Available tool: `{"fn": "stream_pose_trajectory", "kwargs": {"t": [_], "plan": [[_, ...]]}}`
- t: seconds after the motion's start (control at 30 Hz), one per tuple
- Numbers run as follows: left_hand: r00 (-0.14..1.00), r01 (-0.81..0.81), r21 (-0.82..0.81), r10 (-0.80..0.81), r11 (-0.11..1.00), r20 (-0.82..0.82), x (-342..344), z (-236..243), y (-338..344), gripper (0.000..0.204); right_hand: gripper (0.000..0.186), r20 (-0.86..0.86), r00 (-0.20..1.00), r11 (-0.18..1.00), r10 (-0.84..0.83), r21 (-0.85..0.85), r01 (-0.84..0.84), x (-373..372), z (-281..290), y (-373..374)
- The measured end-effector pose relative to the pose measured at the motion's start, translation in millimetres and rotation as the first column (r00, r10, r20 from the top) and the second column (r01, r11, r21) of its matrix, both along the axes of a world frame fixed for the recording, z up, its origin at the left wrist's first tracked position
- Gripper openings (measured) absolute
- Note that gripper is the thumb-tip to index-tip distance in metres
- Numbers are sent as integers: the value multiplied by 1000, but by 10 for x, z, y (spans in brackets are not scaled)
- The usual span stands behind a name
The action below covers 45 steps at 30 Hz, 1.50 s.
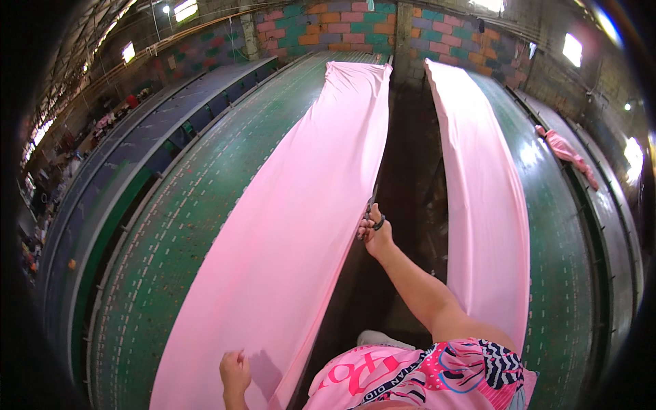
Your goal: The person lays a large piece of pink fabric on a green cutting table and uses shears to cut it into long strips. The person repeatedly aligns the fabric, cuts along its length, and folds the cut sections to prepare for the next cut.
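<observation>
My right hand grips dark-handled scissors, whose blades point forward along the inner edge of the long pink fabric on the left green table. My left hand is low over the near part of this same fabric, fingers curled; whatever it may hold is hidden. A second long pink strip lies on the green table to the right, beside my outstretched forearm.
A dark gap separates the two tables. Further long benches run along the left; a bunched pink cloth lies on the far-right bench. A multicoloured block wall stands at the far end. Assorted clutter lines the left edge.
</observation>
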<state>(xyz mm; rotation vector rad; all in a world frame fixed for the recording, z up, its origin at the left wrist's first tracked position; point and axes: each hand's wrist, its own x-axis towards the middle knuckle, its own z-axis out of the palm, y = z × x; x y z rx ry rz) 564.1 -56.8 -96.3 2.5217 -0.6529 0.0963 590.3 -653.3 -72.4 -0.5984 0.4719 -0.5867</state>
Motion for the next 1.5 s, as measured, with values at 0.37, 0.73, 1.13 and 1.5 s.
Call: {"fn": "stream_pose_trajectory", "kwargs": {"t": [0.37, 0.73, 1.13, 1.5], "plan": [[822, 568, -163, -546, 807, 159, 747, 402, -3749, 63, 43, -42, 999, 1000, 29, 14, -28, -34, -173, 84], [792, 566, 102, -573, 818, 208, 1308, 169, -5448, 20, 43, -166, 960, 973, 227, 86, -215, -408, -217, -60], [798, 559, 218, -591, 800, 120, 1414, 109, -5576, 11, 47, -201, 953, 972, 228, 102, -211, -435, -71, -71], [793, 551, 181, -579, 815, 189, 1412, 270, -5315, 15, 56, -13, 1000, 990, -2, 140, 4, 301, -326, -796]]}}
